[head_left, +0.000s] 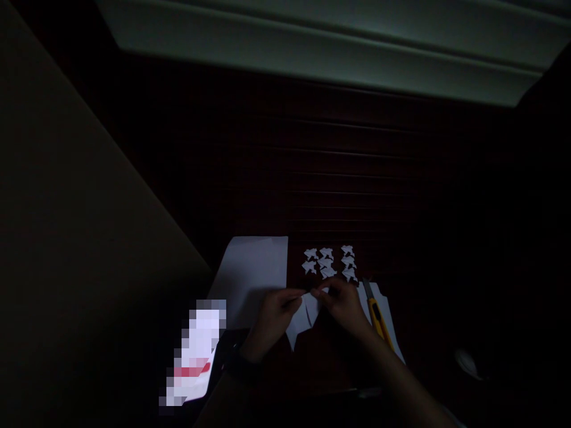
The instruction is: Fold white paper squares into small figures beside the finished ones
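Note:
The scene is very dark. My left hand [275, 315] and my right hand [343, 306] meet over a small white piece of paper [307, 315] on a dark table, each pinching its upper edge with closed fingers. Just beyond my fingertips lie several small folded white paper shapes [328, 261] set out in rows. A dark band sits on my left wrist.
A white sheet of paper [254, 270] lies to the left of the folded shapes. A yellow utility knife [377, 315] rests on another white sheet by my right hand. A blurred white and red item [194, 356] is at the lower left. A pale wall moulding runs across the top.

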Available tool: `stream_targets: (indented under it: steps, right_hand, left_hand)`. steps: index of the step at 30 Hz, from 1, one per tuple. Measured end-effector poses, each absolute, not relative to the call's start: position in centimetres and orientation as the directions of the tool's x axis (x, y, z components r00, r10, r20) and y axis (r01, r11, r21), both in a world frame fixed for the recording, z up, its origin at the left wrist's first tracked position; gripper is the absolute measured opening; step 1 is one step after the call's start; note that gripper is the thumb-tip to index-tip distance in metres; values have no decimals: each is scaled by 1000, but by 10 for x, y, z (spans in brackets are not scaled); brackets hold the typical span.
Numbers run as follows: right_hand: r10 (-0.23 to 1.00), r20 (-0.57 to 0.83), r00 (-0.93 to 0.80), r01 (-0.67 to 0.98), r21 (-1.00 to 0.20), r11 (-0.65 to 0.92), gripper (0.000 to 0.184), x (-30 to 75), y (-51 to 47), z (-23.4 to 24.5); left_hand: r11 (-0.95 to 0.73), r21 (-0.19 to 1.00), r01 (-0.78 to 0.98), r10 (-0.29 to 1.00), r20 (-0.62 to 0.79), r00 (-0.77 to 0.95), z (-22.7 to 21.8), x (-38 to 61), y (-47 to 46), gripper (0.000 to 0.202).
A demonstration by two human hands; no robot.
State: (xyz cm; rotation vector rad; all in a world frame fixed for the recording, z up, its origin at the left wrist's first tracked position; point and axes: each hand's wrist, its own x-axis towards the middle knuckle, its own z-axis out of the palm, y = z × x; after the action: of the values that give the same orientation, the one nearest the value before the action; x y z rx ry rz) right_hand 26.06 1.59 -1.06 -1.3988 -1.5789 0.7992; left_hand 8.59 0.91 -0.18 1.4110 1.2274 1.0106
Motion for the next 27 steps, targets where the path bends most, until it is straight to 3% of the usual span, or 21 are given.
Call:
stream_targets:
  steps: [9,18,22,27]
  right_hand:
    - [987,161,5,368,-918,148,16,258,16,-9]
    - [988,139,-68,284,-947,153,19,260,15,1]
    - [989,96,-113,175,-978,115,22,269,17,7]
    - [987,30,-155,19,-999,33,22,275,20,4]
  left_hand:
    - [-83,960,267,991,53,119,-6,93,4,25]
    - [-7,981,195,999,-3,50,-12,93,9,26]
    - [15,992,122,995,-27,91,-6,90,10,21]
    - [12,987,162,994,-30,107,0,86,9,19]
